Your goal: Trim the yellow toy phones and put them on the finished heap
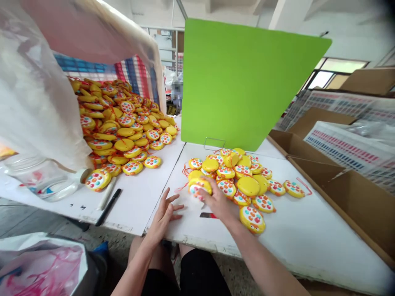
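Observation:
My right hand (217,202) grips a yellow oval toy (200,186) with coloured dots on a white face, raised slightly at the near left edge of a pile. My left hand (163,214) is palm-inward just left of it, fingers spread and holding nothing. Several similar toys (248,186) lie heaped beyond and to the right of my right hand, some dotted side up, some plain yellow side up, with thin red cords. Under my right wrist lies a flat blade (206,215) with a red part, partly hidden.
A large heap of the same toys (123,144) spills from a sack (40,82) at left. Nearby are a clear jar (40,181), a black pen (108,206) and a white stick (107,193). A green board (243,82) stands behind; cardboard boxes (342,189) line the right; a lined bin (77,246) sits lower left.

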`<move>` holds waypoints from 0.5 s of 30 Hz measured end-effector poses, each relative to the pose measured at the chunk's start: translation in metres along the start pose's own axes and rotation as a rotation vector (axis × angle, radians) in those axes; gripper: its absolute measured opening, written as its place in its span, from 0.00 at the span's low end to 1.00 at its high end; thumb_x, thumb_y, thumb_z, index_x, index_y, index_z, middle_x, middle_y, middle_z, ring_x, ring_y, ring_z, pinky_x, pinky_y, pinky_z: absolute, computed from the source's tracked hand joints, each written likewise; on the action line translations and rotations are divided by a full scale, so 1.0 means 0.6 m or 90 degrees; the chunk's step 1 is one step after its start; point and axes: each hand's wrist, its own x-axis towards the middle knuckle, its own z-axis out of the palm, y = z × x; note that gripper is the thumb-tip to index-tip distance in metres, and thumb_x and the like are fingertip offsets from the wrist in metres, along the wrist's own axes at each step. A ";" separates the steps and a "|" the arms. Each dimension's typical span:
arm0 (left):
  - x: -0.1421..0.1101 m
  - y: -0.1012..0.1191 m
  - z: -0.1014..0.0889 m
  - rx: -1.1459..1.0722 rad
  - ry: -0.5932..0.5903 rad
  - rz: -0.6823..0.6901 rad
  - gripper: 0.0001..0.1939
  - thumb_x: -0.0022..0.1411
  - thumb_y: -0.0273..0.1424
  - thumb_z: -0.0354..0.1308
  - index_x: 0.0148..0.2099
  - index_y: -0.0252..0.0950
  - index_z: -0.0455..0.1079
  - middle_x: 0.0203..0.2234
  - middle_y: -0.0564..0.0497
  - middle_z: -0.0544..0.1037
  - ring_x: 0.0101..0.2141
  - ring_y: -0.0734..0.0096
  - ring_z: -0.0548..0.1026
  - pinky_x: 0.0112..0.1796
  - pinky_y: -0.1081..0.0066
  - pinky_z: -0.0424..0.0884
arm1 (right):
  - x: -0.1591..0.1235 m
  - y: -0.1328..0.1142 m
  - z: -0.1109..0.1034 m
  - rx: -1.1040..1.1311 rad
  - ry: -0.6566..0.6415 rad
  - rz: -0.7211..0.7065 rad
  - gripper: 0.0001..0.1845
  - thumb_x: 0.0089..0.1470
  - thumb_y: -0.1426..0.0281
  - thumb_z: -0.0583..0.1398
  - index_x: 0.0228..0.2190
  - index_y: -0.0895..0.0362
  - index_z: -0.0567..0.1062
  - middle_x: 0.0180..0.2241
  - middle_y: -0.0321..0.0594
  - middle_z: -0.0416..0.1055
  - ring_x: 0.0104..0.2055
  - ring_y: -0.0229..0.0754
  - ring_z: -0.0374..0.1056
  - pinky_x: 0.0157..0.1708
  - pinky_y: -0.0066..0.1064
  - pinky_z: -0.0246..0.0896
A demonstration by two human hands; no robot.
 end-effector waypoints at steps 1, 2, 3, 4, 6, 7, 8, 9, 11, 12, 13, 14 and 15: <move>0.000 0.000 0.000 0.000 -0.012 -0.001 0.39 0.64 0.47 0.51 0.70 0.44 0.37 0.61 0.36 0.60 0.49 0.53 0.74 0.42 0.57 0.75 | 0.014 -0.004 -0.030 -0.089 0.065 -0.041 0.26 0.57 0.56 0.58 0.55 0.51 0.65 0.55 0.44 0.67 0.54 0.51 0.66 0.52 0.46 0.66; 0.001 0.001 0.000 0.005 -0.022 0.002 0.40 0.64 0.46 0.53 0.70 0.44 0.37 0.60 0.36 0.61 0.49 0.53 0.74 0.43 0.57 0.75 | 0.027 -0.008 -0.059 -0.168 0.136 -0.079 0.28 0.58 0.56 0.57 0.56 0.52 0.64 0.57 0.46 0.64 0.59 0.52 0.61 0.58 0.49 0.57; 0.001 0.001 0.001 0.009 -0.028 0.005 0.41 0.63 0.45 0.55 0.70 0.45 0.37 0.60 0.35 0.62 0.49 0.53 0.75 0.43 0.57 0.75 | 0.039 -0.012 -0.084 -0.230 0.192 -0.107 0.30 0.58 0.56 0.57 0.58 0.54 0.62 0.60 0.48 0.61 0.62 0.53 0.55 0.61 0.51 0.50; 0.001 0.001 0.001 0.012 -0.031 0.008 0.43 0.62 0.44 0.56 0.70 0.45 0.36 0.59 0.36 0.63 0.49 0.54 0.75 0.43 0.57 0.75 | 0.048 -0.015 -0.102 -0.284 0.239 -0.139 0.33 0.57 0.56 0.57 0.59 0.56 0.60 0.62 0.51 0.57 0.65 0.54 0.50 0.63 0.53 0.45; 0.001 -0.001 0.004 0.022 -0.028 0.006 0.43 0.61 0.43 0.58 0.69 0.44 0.39 0.57 0.37 0.66 0.48 0.55 0.75 0.43 0.58 0.75 | 0.054 -0.019 -0.112 -0.351 0.285 -0.195 0.30 0.57 0.57 0.56 0.57 0.59 0.63 0.61 0.53 0.58 0.65 0.54 0.50 0.63 0.52 0.45; 0.001 -0.002 0.006 0.034 -0.026 0.001 0.41 0.60 0.43 0.59 0.69 0.43 0.43 0.55 0.38 0.68 0.47 0.56 0.76 0.42 0.59 0.76 | 0.052 -0.020 -0.102 -0.360 0.269 -0.210 0.25 0.59 0.58 0.55 0.53 0.58 0.66 0.57 0.52 0.64 0.62 0.53 0.55 0.60 0.49 0.50; 0.003 -0.003 0.007 0.056 -0.025 -0.005 0.37 0.60 0.43 0.59 0.66 0.41 0.50 0.52 0.39 0.72 0.45 0.57 0.77 0.41 0.60 0.76 | 0.046 -0.020 -0.083 -0.353 0.229 -0.207 0.20 0.60 0.59 0.53 0.48 0.57 0.70 0.50 0.50 0.71 0.56 0.51 0.63 0.56 0.45 0.57; 0.006 -0.004 0.008 0.089 -0.024 -0.012 0.31 0.60 0.44 0.58 0.62 0.38 0.58 0.47 0.40 0.75 0.43 0.59 0.78 0.39 0.62 0.76 | 0.038 -0.020 -0.058 -0.337 0.171 -0.192 0.16 0.62 0.60 0.51 0.42 0.56 0.72 0.41 0.46 0.75 0.47 0.47 0.69 0.49 0.40 0.63; 0.018 -0.004 0.003 0.191 -0.016 -0.012 0.21 0.63 0.45 0.52 0.47 0.33 0.70 0.32 0.45 0.79 0.33 0.62 0.78 0.35 0.64 0.75 | 0.020 -0.016 0.003 -0.306 0.053 -0.133 0.17 0.64 0.60 0.49 0.32 0.54 0.72 0.24 0.37 0.73 0.30 0.42 0.70 0.33 0.32 0.63; 0.030 -0.002 -0.004 0.253 -0.006 -0.003 0.21 0.65 0.45 0.48 0.41 0.33 0.71 0.25 0.47 0.78 0.29 0.64 0.77 0.34 0.64 0.75 | 0.011 -0.012 0.034 -0.304 0.009 -0.117 0.19 0.63 0.59 0.50 0.27 0.54 0.70 0.20 0.35 0.69 0.25 0.40 0.67 0.28 0.29 0.60; 0.045 0.002 -0.013 0.318 0.009 0.015 0.21 0.67 0.44 0.44 0.39 0.33 0.71 0.22 0.48 0.77 0.27 0.65 0.76 0.34 0.63 0.74 | 0.003 -0.009 0.061 -0.302 -0.028 -0.110 0.21 0.63 0.57 0.51 0.24 0.54 0.68 0.18 0.34 0.66 0.22 0.39 0.65 0.25 0.28 0.57; 0.064 0.007 -0.025 0.382 0.026 0.041 0.20 0.68 0.41 0.42 0.42 0.34 0.70 0.23 0.48 0.78 0.28 0.65 0.77 0.36 0.62 0.74 | -0.003 -0.004 0.085 -0.300 -0.064 -0.115 0.22 0.63 0.56 0.51 0.21 0.54 0.67 0.17 0.33 0.65 0.21 0.38 0.63 0.23 0.28 0.54; 0.087 0.014 -0.039 0.441 0.045 0.071 0.19 0.69 0.38 0.41 0.48 0.34 0.69 0.29 0.46 0.79 0.32 0.64 0.78 0.39 0.62 0.74 | -0.008 0.001 0.104 -0.291 -0.102 -0.123 0.22 0.63 0.56 0.51 0.21 0.54 0.66 0.17 0.33 0.65 0.21 0.38 0.63 0.23 0.28 0.53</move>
